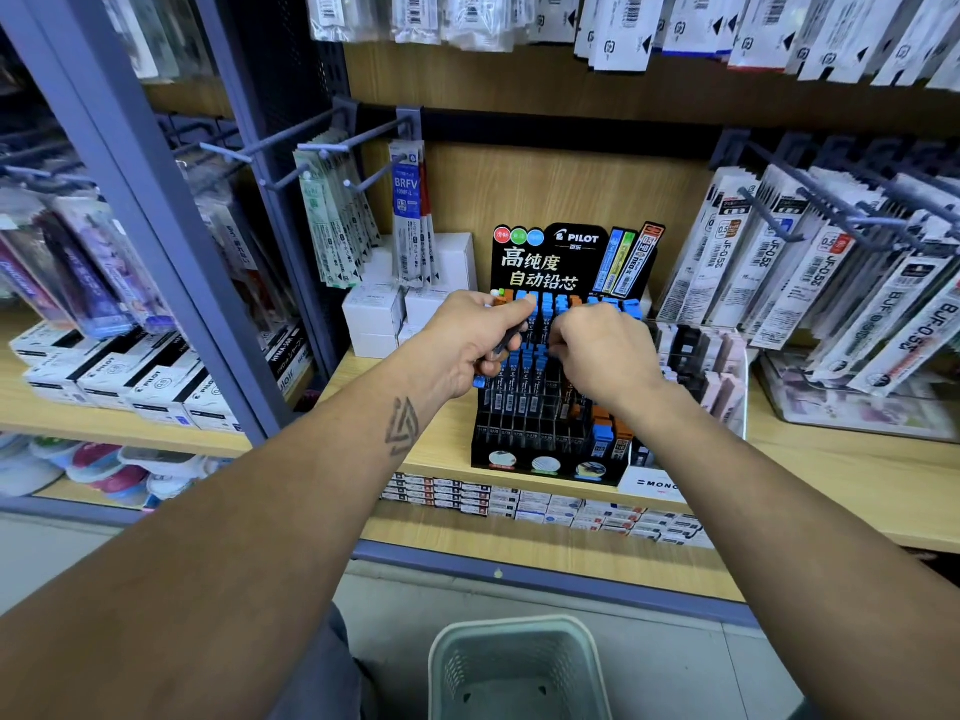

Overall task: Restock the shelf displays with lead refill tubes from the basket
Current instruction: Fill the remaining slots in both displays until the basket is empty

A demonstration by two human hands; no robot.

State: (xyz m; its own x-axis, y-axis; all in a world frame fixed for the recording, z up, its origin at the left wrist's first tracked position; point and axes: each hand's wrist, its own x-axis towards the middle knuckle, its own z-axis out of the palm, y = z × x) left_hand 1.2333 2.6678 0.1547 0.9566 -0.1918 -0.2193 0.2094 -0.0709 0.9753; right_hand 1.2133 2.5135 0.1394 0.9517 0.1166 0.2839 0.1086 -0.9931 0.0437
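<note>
Lead refill tubes (498, 350): left hand (467, 340) is clutching a small bundle; right hand (597, 350) is pinching at a slot in the black display rack (545, 407), mid-shelf near its front edge. Advice: seating each tube upright, colour-matched. Basket (514, 667): sitting below on the floor

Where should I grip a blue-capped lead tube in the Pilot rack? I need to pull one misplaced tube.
Pinch the blue cap of a blue-capped lead tube from above: tubes stand upright in the Pilot rack, packed side by side, so only caps stick out.
</note>
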